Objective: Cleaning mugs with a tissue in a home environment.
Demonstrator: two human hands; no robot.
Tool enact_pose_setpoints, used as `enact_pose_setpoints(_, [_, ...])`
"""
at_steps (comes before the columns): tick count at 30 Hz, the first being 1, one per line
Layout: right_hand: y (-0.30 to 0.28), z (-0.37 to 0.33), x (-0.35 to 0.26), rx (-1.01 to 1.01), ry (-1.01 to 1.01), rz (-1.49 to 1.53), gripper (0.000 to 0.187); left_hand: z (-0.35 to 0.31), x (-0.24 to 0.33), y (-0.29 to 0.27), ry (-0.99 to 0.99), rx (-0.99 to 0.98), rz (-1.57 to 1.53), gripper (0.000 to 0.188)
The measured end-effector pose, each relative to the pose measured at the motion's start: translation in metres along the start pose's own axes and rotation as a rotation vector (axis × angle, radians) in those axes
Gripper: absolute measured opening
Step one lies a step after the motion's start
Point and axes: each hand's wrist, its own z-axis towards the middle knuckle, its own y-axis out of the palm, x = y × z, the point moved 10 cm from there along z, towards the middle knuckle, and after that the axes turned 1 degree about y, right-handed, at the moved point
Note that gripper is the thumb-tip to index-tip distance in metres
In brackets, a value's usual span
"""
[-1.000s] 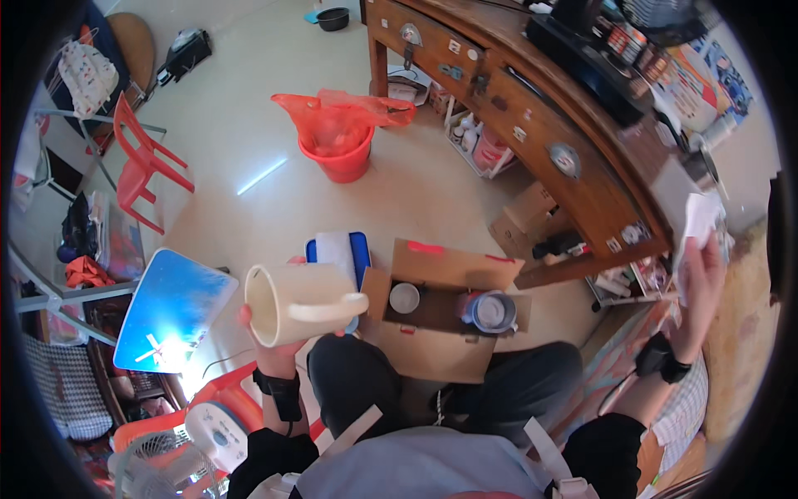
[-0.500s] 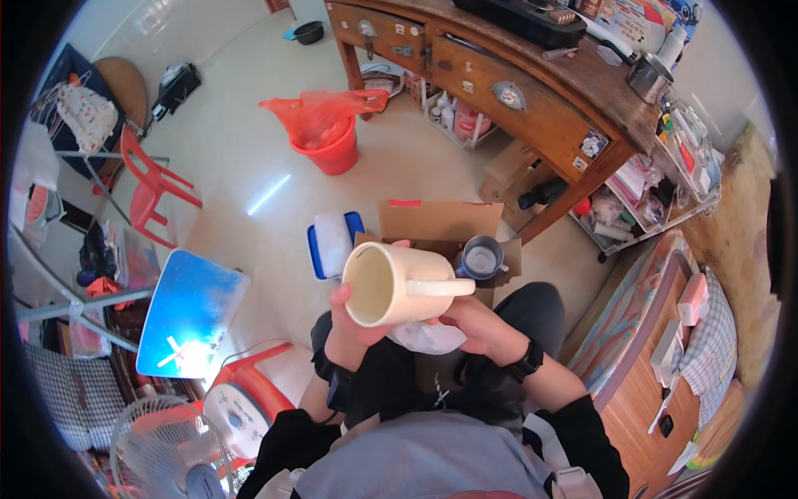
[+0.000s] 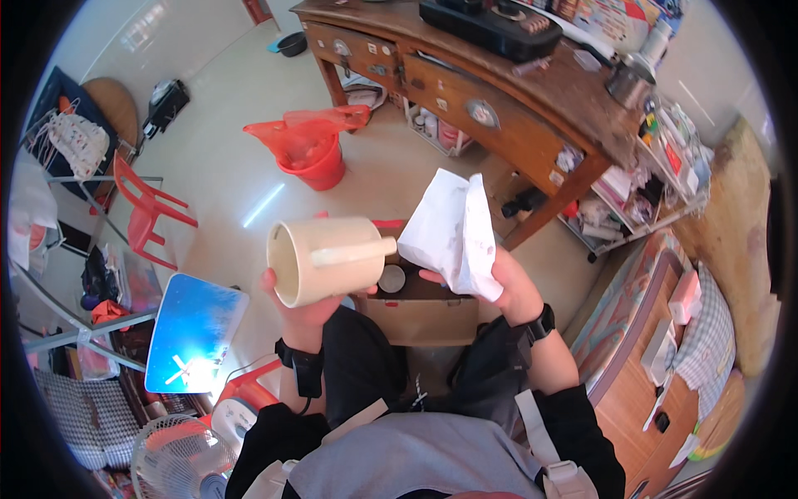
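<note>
A large cream mug (image 3: 332,259) lies sideways in my left hand (image 3: 303,314), its mouth facing left and its handle toward me. My fingers wrap around its underside and far side. In my right hand (image 3: 517,287) is a crumpled white sheet of paper or tissue (image 3: 453,229), raised beside the mug's base, with the fingers closed on its lower right part. Below both hands, between my knees, stands an open cardboard box (image 3: 424,323). A round grey cup (image 3: 391,279) shows inside it, partly hidden by the mug.
A red bucket (image 3: 320,172) with a red plastic bag stands ahead, near a wooden desk (image 3: 515,100). At left are a red chair (image 3: 145,208), a blue board (image 3: 195,324) and a fan (image 3: 179,457). A wooden bench (image 3: 636,358) runs along the right.
The mug has moved left in my left hand. My right hand has come away from it to the right, lifting the white paper up from beneath the mug. The view has shifted slightly.
</note>
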Motion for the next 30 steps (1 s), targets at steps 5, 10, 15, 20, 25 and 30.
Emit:
enact_pose_setpoints(5, [-0.018, -0.026, 0.034, 0.11, -0.048, -0.378, 0.037, -0.033, -0.028, 0.01, -0.023, -0.19, 0.055, 0.095])
enact_pose_setpoints(10, [0.027, -0.067, 0.042, 0.198, -0.285, -1.315, 0.025, -0.086, -0.034, 0.021, -0.041, -0.091, 0.082, 0.093])
enact_pose_setpoints(15, [0.058, -0.081, 0.085, 0.037, -0.179, -1.686, 0.032, -0.119, -0.034, 0.032, -0.114, -0.11, 0.064, 0.088])
enact_pose_setpoints(20, [0.088, -0.102, 0.109, -0.192, -0.437, -1.648, 0.036, -0.141, -0.052, 0.042, -0.156, -0.057, 0.057, 0.084])
enact_pose_setpoints(25, [0.083, -0.122, 0.118, -0.168, -0.18, -1.497, 0.042, -0.153, -0.046, 0.038, -0.108, -0.138, 0.028, 0.083])
enact_pose_setpoints(30, [0.043, -0.132, 0.103, -0.047, -0.107, -1.575, 0.038, -0.159, -0.054, 0.059, -0.173, -0.291, -0.15, 0.082])
